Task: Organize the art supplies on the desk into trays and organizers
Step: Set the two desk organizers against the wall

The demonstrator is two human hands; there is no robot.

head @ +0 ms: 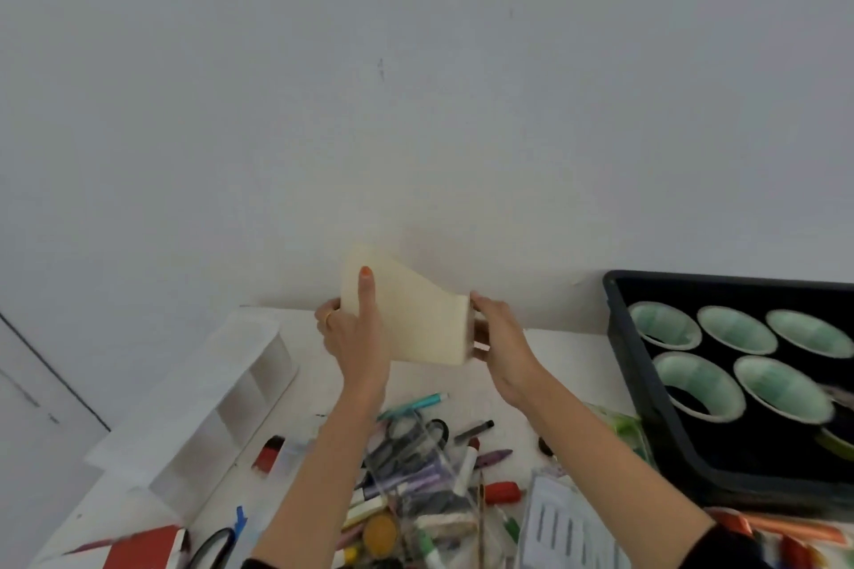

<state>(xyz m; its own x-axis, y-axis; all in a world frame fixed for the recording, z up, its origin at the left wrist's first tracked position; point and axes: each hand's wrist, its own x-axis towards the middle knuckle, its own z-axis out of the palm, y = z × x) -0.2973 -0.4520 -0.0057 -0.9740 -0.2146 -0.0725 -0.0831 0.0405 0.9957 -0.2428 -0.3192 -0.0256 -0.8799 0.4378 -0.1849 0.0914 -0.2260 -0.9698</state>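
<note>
fingers (365,291) of left hand (351,337) and right hand (501,337) grip one cream block (416,319) near five mint rolls (735,330).

cream container (411,319) held off the desk, tilted, gripped at each end by left hand (351,333) and right hand (503,347); white divided organizer (222,402) at left, cells open towards the middle; black tray (647,407) at right, five mint-lined rings (665,324) in two rows inside; loose heap of markers, pens, scissors (416,471) centre, near edge.
</note>
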